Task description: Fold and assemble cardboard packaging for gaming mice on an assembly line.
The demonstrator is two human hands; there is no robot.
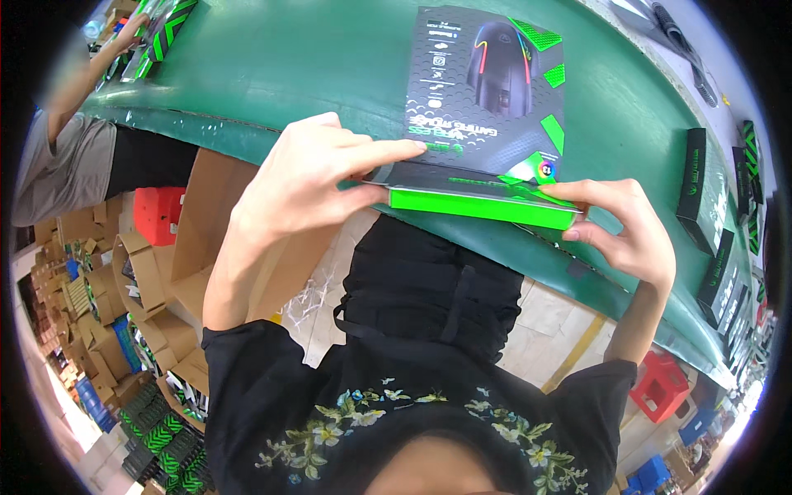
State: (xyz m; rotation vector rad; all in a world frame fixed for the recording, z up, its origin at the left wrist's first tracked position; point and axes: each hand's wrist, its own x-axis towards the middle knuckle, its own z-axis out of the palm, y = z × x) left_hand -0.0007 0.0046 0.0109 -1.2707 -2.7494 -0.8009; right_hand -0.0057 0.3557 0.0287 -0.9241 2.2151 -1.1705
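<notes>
A flat black and green retail box [483, 91] with a picture of a computer mouse on its top lies on the green table [313, 58], its near edge at the table's rim. My left hand [309, 181] grips the box's near left corner, fingers laid over the top edge. My right hand [619, 227] pinches the near right corner, where a bright green flap [478, 206] runs along the front side.
Several upright black and green boxes [701, 194] stand along the table's right rim. Another person [74, 140] works at the far left with similar boxes [165, 33]. Cardboard cartons [148, 289] and red stools [161, 213] sit on the floor below.
</notes>
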